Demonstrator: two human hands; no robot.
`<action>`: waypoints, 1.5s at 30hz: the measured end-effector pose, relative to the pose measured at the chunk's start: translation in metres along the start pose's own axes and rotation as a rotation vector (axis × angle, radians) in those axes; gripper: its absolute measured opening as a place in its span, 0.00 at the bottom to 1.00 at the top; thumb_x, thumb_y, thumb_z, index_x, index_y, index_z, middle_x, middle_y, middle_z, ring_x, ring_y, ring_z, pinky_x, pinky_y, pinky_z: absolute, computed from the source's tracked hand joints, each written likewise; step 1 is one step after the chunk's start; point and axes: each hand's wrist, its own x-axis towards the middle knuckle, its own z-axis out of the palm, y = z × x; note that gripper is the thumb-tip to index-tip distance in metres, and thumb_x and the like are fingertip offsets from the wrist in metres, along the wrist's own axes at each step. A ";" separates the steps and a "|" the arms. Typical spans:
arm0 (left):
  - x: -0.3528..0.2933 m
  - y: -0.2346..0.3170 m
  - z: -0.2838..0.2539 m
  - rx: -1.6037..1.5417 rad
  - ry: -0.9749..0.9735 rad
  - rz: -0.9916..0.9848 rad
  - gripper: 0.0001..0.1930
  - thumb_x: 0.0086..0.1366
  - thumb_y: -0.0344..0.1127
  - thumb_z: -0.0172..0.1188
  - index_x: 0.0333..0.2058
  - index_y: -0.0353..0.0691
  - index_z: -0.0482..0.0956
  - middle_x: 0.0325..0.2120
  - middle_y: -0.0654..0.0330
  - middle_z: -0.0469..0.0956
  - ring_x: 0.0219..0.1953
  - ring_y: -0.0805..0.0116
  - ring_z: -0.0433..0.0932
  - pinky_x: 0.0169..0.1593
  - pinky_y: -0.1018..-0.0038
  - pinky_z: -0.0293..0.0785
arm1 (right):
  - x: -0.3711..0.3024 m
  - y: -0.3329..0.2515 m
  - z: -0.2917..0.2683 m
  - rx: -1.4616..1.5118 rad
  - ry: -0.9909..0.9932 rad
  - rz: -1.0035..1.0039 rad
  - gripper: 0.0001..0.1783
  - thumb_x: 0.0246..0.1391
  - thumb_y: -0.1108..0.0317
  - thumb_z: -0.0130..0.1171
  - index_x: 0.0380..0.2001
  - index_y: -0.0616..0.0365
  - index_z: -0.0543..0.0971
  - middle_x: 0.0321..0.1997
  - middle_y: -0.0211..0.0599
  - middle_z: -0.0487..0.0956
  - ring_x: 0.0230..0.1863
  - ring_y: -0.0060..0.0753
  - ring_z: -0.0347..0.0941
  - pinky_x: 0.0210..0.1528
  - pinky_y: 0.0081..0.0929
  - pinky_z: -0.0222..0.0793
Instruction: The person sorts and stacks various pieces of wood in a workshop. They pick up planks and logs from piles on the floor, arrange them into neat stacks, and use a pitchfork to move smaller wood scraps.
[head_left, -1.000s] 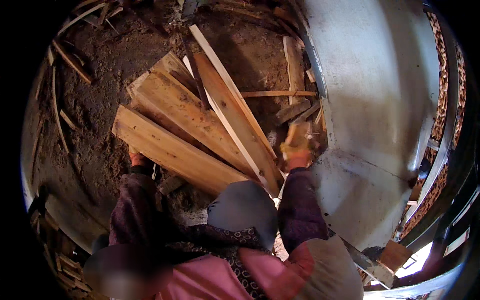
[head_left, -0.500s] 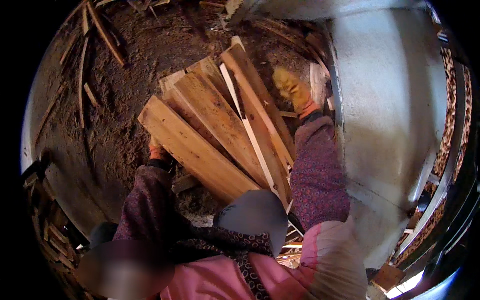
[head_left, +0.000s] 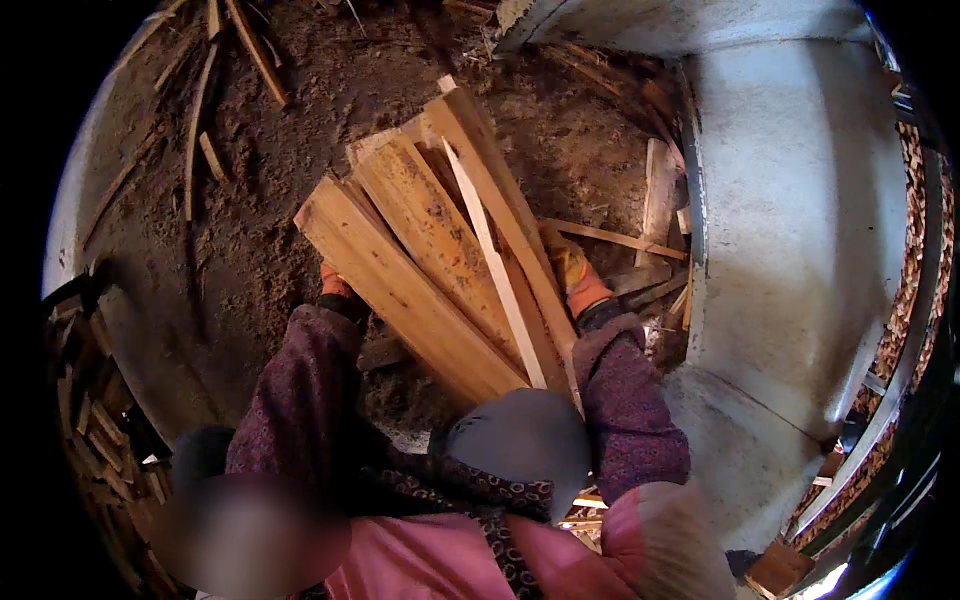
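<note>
A fanned bundle of wooden boards [head_left: 430,240] leans up from my lap, rough-sawn and yellow-brown, with a pale narrow strip [head_left: 497,265] lying on top. My left hand [head_left: 336,284], in an orange glove, grips the bundle at its left edge; its fingers are hidden under the outer board. On the opposite edge, my right hand [head_left: 572,268], in a yellow and orange glove, presses against the rightmost board, its fingertips partly hidden behind the wood. The boards' near ends meet at my grey-covered knee [head_left: 520,440].
Brown, crumbly debris covers the floor [head_left: 270,180], with loose wood strips [head_left: 205,130] at the far left. A pale metal wall [head_left: 780,240] stands on the right. Between it and my right hand lie a thin stick [head_left: 620,238] and a short upright-looking plank [head_left: 657,195].
My right hand has come in from the far right, back toward me, onto the bundle's right edge. The boards have drawn closer together. My left hand stays at the left edge.
</note>
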 end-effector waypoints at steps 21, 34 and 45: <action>-0.075 -0.063 -0.032 0.332 0.019 0.019 0.42 0.70 0.69 0.52 0.72 0.48 0.59 0.67 0.59 0.69 0.62 0.57 0.72 0.66 0.59 0.68 | 0.009 -0.022 0.009 -0.178 -0.055 -0.081 0.24 0.67 0.58 0.49 0.62 0.56 0.75 0.62 0.39 0.77 0.59 0.36 0.73 0.64 0.32 0.68; -0.051 -0.078 0.041 0.737 -0.442 0.213 0.36 0.74 0.51 0.50 0.73 0.38 0.56 0.72 0.61 0.60 0.72 0.64 0.59 0.74 0.69 0.53 | -0.002 -0.014 -0.016 -0.217 -0.020 -0.046 0.25 0.68 0.56 0.49 0.63 0.55 0.74 0.63 0.39 0.76 0.60 0.36 0.73 0.64 0.33 0.68; -0.112 -0.052 0.049 0.198 -0.009 -0.067 0.30 0.77 0.50 0.50 0.70 0.40 0.63 0.68 0.63 0.66 0.68 0.66 0.65 0.71 0.67 0.60 | -0.007 -0.049 0.014 -0.134 -0.070 -0.105 0.27 0.68 0.53 0.49 0.64 0.54 0.73 0.63 0.38 0.76 0.60 0.37 0.72 0.65 0.33 0.67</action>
